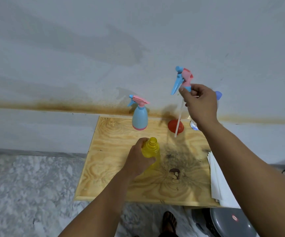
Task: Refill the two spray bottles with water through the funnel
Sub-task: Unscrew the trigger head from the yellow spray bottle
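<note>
Head view: our left hand (139, 159) has its fingers wrapped round the open yellow bottle (150, 148) standing on the desk (114, 165). Further back, our right hand (200, 104) pinches the lifted spray head (182, 78) above the red funnel (172, 126); the blue bottle (139, 118) stands at the rear.

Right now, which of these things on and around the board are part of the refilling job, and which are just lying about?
Part of the job:
yellow bottle, open-necked, gripped by the left hand
spray head, held up by the right hand
blue spray bottle
red funnel
clear water bottle

Lying about:
white papers
grey lid
</note>
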